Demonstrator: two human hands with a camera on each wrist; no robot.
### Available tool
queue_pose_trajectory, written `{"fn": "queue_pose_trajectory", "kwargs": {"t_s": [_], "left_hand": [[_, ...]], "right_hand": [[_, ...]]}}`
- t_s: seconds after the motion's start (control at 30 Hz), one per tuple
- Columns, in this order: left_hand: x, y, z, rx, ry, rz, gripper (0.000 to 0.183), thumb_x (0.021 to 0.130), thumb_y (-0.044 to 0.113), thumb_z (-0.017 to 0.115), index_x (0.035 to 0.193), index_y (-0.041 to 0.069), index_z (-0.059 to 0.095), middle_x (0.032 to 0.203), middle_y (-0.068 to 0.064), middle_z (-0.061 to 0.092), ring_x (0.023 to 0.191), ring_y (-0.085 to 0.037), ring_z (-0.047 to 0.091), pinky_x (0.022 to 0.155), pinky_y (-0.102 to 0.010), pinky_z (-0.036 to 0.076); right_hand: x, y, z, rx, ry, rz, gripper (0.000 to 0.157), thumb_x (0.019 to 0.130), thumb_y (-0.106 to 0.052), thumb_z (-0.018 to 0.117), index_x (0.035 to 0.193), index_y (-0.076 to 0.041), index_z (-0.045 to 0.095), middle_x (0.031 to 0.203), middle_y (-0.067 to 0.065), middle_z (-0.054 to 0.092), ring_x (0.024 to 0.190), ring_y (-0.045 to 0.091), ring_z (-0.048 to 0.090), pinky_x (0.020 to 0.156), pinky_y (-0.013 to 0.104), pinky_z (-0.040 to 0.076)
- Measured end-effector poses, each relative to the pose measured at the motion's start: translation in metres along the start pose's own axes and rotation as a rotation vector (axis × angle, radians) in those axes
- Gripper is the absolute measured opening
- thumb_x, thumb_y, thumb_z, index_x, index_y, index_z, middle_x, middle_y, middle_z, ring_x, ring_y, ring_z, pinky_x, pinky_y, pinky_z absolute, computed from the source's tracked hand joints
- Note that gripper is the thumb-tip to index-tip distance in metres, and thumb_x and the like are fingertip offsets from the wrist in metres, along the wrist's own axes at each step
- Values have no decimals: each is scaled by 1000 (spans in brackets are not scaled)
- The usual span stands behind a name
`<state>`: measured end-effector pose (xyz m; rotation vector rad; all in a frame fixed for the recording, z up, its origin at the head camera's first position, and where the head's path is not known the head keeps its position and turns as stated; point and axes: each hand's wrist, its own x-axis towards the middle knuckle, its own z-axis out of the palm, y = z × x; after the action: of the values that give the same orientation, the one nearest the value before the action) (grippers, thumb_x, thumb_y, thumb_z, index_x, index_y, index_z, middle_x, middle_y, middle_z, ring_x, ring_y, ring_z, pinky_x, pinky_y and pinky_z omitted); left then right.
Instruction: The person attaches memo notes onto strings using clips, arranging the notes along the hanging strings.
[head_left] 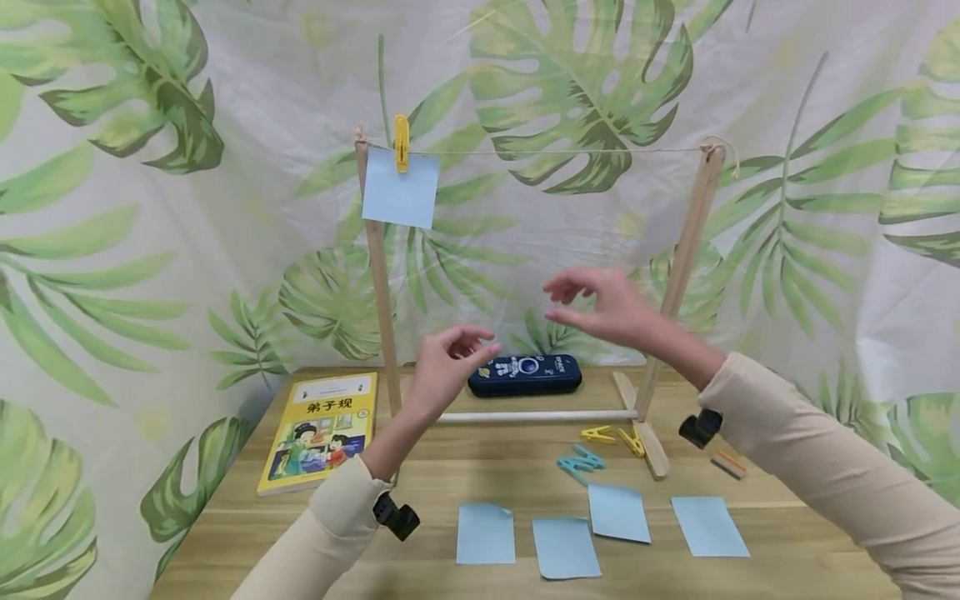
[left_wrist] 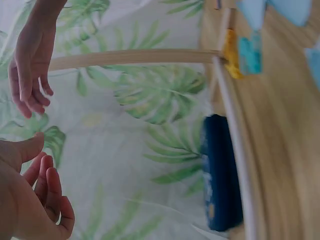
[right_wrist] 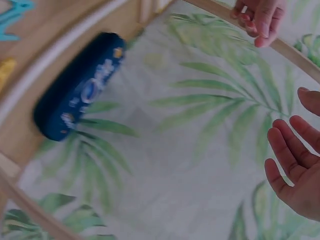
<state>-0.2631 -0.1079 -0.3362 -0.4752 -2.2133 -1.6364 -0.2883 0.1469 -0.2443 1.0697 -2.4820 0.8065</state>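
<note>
Both hands hang in the air in front of a wooden frame with a string [head_left: 555,152] tied across its top. The left hand [head_left: 450,367], fingers loosely bent, holds nothing; the right hand [head_left: 600,307] is higher and also holds nothing. At the string's left end a yellow clothespin [head_left: 402,143] clips a blue sheet of paper [head_left: 400,196]. Several more blue sheets [head_left: 486,535] lie on the table's front part. Behind them are loose teal clothespins [head_left: 579,463] and yellow clothespins [head_left: 597,434], near the frame's right foot.
A dark blue pencil case [head_left: 525,376] lies behind the frame's white crossbar [head_left: 536,416]. On the left is a yellow book [head_left: 322,429]. Small coloured sticks [head_left: 729,465] lie at the right. A leaf-patterned cloth [head_left: 247,208] hangs behind the wooden table [head_left: 420,550].
</note>
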Motion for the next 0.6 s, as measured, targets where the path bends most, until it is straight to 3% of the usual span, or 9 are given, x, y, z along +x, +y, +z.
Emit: {"fn": "queue_pose_trajectory", "kwargs": {"t_s": [0.33, 0.6], "left_hand": [[-31, -53, -7, 106, -266, -108, 23, 91, 20, 79, 105, 3, 76, 86, -7, 72, 76, -12, 62, 66, -21, 50], [-50, -85, -11, 146, -377, -205, 25, 91, 19, 78, 107, 0, 75, 89, -9, 72, 77, -13, 61, 67, -20, 49]], "right_hand": [[-68, 51, 60, 32, -139, 38, 24, 90, -17, 79, 110, -6, 74, 103, 6, 76, 92, 25, 71, 83, 38, 55], [-111, 72, 93, 62, -261, 93, 22, 91, -17, 78, 107, -4, 73, 99, 6, 75, 90, 25, 69, 82, 39, 58]]}}
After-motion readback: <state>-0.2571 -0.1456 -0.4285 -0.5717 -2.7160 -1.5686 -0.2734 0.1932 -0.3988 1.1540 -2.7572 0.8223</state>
